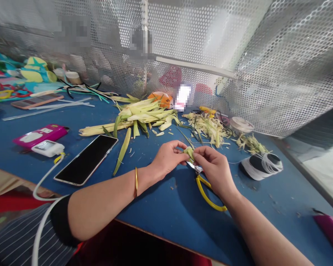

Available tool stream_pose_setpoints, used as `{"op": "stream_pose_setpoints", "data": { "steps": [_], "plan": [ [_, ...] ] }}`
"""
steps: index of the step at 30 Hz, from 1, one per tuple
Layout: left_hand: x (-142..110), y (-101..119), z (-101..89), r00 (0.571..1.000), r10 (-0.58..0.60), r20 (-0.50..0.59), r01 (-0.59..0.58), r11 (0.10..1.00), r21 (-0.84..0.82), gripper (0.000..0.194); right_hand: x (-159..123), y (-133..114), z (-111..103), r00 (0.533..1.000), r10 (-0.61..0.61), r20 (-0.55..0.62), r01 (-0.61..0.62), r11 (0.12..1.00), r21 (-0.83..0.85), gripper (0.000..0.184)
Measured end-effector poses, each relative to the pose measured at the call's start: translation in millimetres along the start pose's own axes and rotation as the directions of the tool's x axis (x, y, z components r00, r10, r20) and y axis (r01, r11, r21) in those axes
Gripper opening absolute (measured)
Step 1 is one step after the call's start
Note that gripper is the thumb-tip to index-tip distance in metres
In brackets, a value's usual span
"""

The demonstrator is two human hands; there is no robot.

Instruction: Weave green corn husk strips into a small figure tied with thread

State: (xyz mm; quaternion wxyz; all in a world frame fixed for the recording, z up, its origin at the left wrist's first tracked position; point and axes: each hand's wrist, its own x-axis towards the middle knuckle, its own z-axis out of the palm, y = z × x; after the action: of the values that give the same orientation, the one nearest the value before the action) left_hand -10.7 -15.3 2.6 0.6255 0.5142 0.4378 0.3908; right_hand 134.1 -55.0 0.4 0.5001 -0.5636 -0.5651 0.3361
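Note:
Over the blue table (161,207), my left hand (168,158) and my right hand (212,168) meet and both pinch a small folded piece of pale green leaf (189,152) between their fingertips. Under my right hand lie scissors with yellow handles (208,194), blades pointing toward the leaf piece. A gold bangle circles my left wrist. A pile of long green and cream leaf strips (144,116) lies just beyond my hands.
Shredded leaf scraps (209,127) lie at the back right, beside a roll of tape (241,124). A spool of white thread (262,165) sits right of my hands. A black phone (87,159), a pink power bank (40,135) with white cable and another phone (37,100) lie left. Perforated metal screens wall the table.

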Motion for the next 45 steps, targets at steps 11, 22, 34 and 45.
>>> {"op": "stream_pose_setpoints", "data": {
  "steps": [11, 22, 34, 45],
  "plan": [
    [0, -5, -1.6, 0.999, 0.050, 0.022, -0.051, 0.996, 0.076, 0.018, -1, 5, 1, 0.996, 0.089, -0.025, -0.090, 0.996, -0.026, 0.007],
    [0, -7, -0.6, 0.998, 0.057, 0.008, -0.058, 0.995, 0.080, 0.017, -1, 11, 4, 0.990, 0.138, 0.001, -0.138, 0.990, 0.022, 0.016],
    [2, -10, -2.8, 0.993, 0.101, 0.064, -0.109, 0.984, 0.141, 0.014, 0, 10, 3, 0.994, 0.111, -0.002, -0.111, 0.994, -0.016, 0.016],
    [3, -17, -6.5, 0.972, 0.222, 0.075, -0.234, 0.899, 0.369, 0.023, 1, 15, 5, 0.991, 0.109, -0.078, -0.105, 0.993, 0.048, 0.025]
  ]
}}
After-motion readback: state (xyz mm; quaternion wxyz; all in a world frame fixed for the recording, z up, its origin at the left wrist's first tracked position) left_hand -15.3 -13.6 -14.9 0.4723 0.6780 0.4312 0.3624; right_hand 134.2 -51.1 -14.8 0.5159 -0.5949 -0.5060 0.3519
